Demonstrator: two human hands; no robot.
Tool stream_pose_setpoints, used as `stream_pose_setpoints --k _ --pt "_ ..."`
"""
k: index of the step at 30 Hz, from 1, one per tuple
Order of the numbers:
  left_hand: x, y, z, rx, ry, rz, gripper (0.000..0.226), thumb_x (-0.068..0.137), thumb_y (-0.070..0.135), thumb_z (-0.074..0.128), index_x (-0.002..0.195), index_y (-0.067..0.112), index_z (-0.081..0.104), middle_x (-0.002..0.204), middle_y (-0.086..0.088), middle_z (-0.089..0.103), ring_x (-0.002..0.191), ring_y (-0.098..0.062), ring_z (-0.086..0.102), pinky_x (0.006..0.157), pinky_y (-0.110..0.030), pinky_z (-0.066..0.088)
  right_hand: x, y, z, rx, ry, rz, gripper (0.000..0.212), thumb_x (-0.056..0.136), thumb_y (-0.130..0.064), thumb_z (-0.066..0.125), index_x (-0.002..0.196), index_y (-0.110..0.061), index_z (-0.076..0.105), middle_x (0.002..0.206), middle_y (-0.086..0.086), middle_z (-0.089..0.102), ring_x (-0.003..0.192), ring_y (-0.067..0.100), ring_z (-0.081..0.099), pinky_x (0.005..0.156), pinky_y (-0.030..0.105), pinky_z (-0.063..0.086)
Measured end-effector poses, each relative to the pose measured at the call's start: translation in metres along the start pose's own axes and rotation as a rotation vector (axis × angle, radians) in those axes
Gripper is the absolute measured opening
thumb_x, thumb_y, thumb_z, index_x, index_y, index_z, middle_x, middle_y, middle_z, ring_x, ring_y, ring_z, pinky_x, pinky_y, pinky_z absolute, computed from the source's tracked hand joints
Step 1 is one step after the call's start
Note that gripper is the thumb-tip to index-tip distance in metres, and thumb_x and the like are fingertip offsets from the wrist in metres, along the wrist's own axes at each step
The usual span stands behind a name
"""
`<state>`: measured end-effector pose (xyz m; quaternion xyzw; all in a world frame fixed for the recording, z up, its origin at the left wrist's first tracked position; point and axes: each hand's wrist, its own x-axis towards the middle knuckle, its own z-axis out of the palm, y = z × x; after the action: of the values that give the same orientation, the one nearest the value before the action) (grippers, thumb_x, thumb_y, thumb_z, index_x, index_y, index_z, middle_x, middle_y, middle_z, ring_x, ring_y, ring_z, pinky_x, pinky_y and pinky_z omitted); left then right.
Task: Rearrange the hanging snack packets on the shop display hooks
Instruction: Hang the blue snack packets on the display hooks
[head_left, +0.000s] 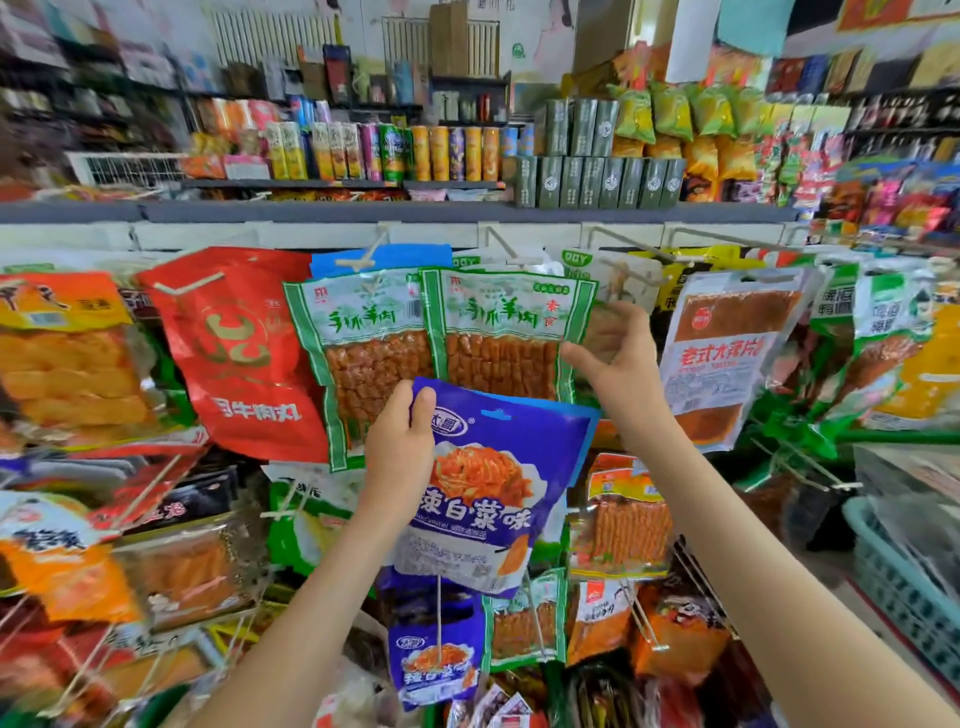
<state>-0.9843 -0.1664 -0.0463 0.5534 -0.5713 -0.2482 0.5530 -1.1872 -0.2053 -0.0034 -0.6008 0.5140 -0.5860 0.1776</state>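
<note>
Blue-purple glossy packet (483, 499): off every hook, held up at the middle of the rack, overlapping the lower edge of two green packets (498, 332) hung under the rack's top rail. Pinched at its upper left corner by left hand (400, 447), between thumb and fingers (404, 397). Probably gripped at the corner to leave the hanging slot free for a hook. Reads 辣白菜味; brand oval too blurred to read. Same print on a smaller blue packet (436, 660) near the rack's bottom edge, perhaps the matching row.

Right hand (618, 364) raised at the right edge of the green packets, fingers (631, 317) spread and loosely curved, gripping nothing visible. Likely parting packets to reach a hook (501, 241).

Green packets read 手抓羊肉, one also 素食. Red bag (239, 353) to the left: 牛肉丸 legible. White packet (727, 353) to the right: 老式大辣片.
</note>
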Motion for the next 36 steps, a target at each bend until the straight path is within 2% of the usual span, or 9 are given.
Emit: stream_pose_setpoints --k 5,10,15,20,23,26,28,33,36 --pt "0.002 -0.003 -0.010 0.051 0.013 0.029 0.053 0.100 0.034 0.034 0.146 0.007 0.026 0.146 -0.003 0.036 0.134 -0.017 0.034 0.108 -0.027 0.026 0.004 0.001 0.015 0.044 -0.021 0.016 0.081 0.073 -0.014 0.077 0.135 -0.010 0.025 0.121 0.004 0.047 0.108 0.016 0.049 0.094 0.033 0.044" --pt "0.003 -0.009 -0.014 0.085 0.072 0.003 0.053 0.101 0.035 0.033 0.143 0.003 0.030 0.146 -0.008 0.038 0.135 -0.025 0.034 0.108 -0.035 0.029 -0.022 -0.009 0.022 -0.280 0.261 -0.230 0.073 0.071 -0.030 0.079 0.125 0.000 0.040 0.118 0.014 0.046 0.109 0.030 0.045 0.090 0.040 0.037" --pt "-0.001 -0.014 -0.011 0.136 0.027 0.061 0.038 0.099 0.035 0.038 0.114 0.002 0.050 0.107 -0.012 0.060 0.103 -0.032 0.056 0.081 -0.041 0.042 -0.052 -0.023 0.033 -0.364 -0.556 -0.230 0.038 0.079 -0.031 0.071 0.108 -0.012 0.055 0.103 0.003 0.063 0.095 0.019 0.058 0.079 0.028 0.044" --pt "-0.020 -0.036 -0.011 0.136 -0.159 0.012 0.023 0.097 0.026 0.046 0.089 0.005 0.052 0.082 -0.014 0.058 0.074 -0.024 0.055 0.064 -0.039 0.037 -0.078 0.003 0.037 -0.344 -0.595 -0.037 0.016 0.084 -0.017 0.066 0.087 -0.014 0.051 0.081 -0.002 0.058 0.077 0.019 0.054 0.060 0.019 0.038" --pt "-0.034 -0.065 -0.014 0.138 -0.263 -0.074 0.023 0.095 0.023 0.051 0.086 0.002 0.052 0.084 -0.024 0.058 0.078 -0.035 0.058 0.063 -0.040 0.039 -0.100 0.023 0.043 -0.335 -0.655 0.026 0.013 0.086 -0.014 0.064 0.085 -0.012 0.051 0.080 0.006 0.062 0.074 0.022 0.057 0.059 0.025 0.040" --pt "-0.054 -0.098 -0.019 0.146 -0.370 -0.226 0.017 0.089 0.021 0.060 0.075 0.013 0.055 0.085 -0.023 0.064 0.081 -0.036 0.062 0.071 -0.046 0.047 -0.129 0.046 0.054 -0.341 -0.695 0.069 0.021 0.085 -0.008 0.064 0.077 -0.018 0.047 0.068 -0.008 0.054 0.061 0.007 0.050 0.051 0.014 0.033" --pt "-0.074 -0.122 -0.027 0.169 -0.432 -0.331 0.014 0.078 0.028 0.065 0.071 0.018 0.058 0.082 -0.019 0.067 0.079 -0.034 0.064 0.073 -0.047 0.049 -0.153 0.063 0.063 -0.349 -0.747 0.111 0.019 0.083 -0.007 0.065 0.081 -0.017 0.048 0.067 -0.014 0.050 0.058 0.001 0.045 0.053 0.019 0.031" --pt "-0.134 -0.166 -0.055 0.172 -0.524 -0.581 0.007 0.083 0.006 0.067 0.084 0.008 0.060 0.069 0.001 0.059 0.062 -0.003 0.055 0.055 -0.015 0.040 -0.219 0.110 0.093 -0.337 -1.001 0.186 0.012 0.087 -0.008 0.060 0.097 -0.005 0.055 0.086 0.009 0.062 0.077 0.025 0.054 0.068 0.036 0.038" --pt "-0.176 -0.212 -0.066 0.263 -0.533 -0.685 0.013 0.079 0.005 0.071 0.089 0.006 0.064 0.076 -0.001 0.058 0.071 -0.007 0.055 0.053 -0.010 0.034 -0.276 0.148 0.116 -0.340 -1.120 0.212 0.014 0.082 -0.009 0.063 0.095 -0.007 0.059 0.089 0.012 0.066 0.084 0.028 0.059 0.073 0.037 0.043"
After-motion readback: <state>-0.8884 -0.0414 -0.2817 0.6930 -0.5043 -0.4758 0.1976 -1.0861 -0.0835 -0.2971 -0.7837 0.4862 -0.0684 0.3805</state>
